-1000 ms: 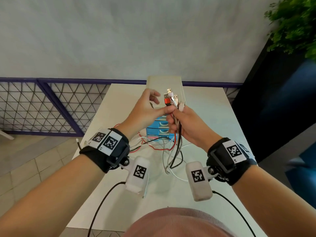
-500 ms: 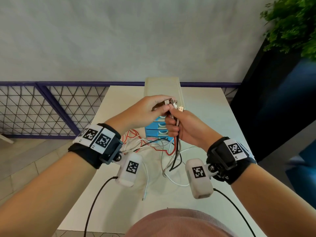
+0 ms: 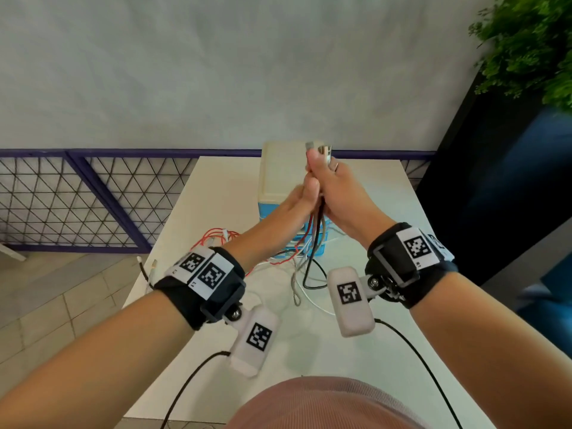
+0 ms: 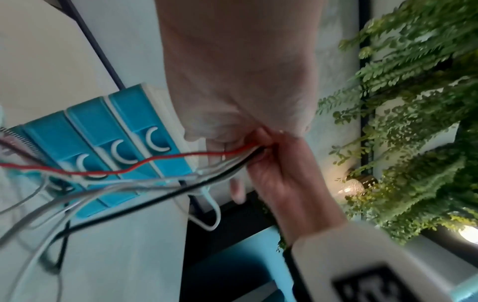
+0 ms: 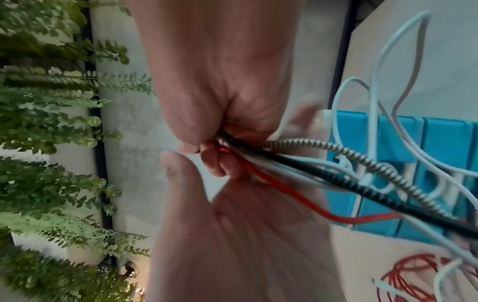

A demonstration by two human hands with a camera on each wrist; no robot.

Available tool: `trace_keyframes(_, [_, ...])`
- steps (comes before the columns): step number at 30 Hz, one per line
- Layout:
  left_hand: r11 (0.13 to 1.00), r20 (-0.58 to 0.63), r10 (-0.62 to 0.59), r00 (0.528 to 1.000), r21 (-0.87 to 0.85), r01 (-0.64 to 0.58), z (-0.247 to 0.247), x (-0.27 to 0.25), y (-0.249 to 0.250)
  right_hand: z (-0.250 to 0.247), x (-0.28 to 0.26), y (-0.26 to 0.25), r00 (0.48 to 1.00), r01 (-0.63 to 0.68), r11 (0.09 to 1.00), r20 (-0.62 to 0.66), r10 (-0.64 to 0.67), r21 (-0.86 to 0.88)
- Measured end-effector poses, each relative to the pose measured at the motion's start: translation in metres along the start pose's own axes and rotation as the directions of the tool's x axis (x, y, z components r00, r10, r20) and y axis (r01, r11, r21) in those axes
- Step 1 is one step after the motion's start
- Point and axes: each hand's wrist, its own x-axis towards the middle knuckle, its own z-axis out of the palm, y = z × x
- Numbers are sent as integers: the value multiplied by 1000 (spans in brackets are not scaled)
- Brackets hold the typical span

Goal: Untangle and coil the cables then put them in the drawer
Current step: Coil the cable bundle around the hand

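A pale counter (image 3: pixel 216 193) stands against a plain grey wall (image 3: pixel 216 72), and behind its far edge a purple-framed railing (image 3: pixel 77 199) with a black triangular mesh runs along the foot of that wall. Leafy green plants (image 3: pixel 532 48) hang in the upper right corner above a dark panel (image 3: pixel 483 181), and the same foliage (image 4: pixel 413 132) fills the right side of the left wrist view and the left side of the right wrist view (image 5: pixel 51 163). Light floor tiles (image 3: pixel 46 298) show below the railing to the left of the counter.
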Motion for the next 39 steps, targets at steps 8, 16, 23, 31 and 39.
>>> trace_keyframes(8, [994, 4, 40, 999, -99, -40, 21, 3, -5, -7, 1, -13, 998, 42, 983, -49, -34, 180])
trace_keyframes(16, [995, 41, 24, 999, -94, -20, 18, 6, -13, -8, -1, -5, 996, -13, 919, -80, 48, 395])
trace_keyframes(23, [996, 144, -29, 989, 86, 16, 15, 0, -21, -18, 3, 0, 985, -2, 862, -147, 89, 508])
trace_keyframes(31, [990, 187, -126, 974, -32, 134, 15, -5, -24, -30, 10, -2, 968, 49, 837, -234, 95, 545])
trace_keyframes(39, [898, 346, -228, 910, -287, 334, 12, -18, -35, -68, 21, -13, 971, 38, 744, -201, 131, 667])
